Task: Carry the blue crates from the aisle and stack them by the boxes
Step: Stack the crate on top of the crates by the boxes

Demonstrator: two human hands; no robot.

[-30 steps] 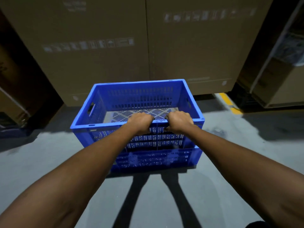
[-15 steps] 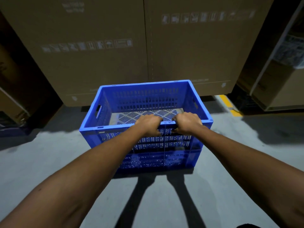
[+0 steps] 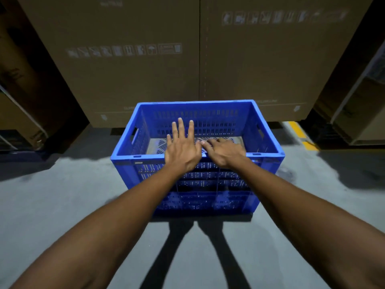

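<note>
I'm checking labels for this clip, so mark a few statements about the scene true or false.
1. The blue crate stands in front of cardboard boxes. True.
2. The left hand and right hand grip the crate's near rim. False: both are open, fingers extended over it.
3. The crate is full of parcels. False: nothing shows on its perforated bottom.
4. A yellow floor marking lies right of the crate. True.

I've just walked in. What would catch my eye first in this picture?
A bright blue crate sits on the grey floor in mid-frame. Over its near rim the left hand is spread open, with the right hand loose beside it. Tall cardboard boxes rise right behind.
</note>
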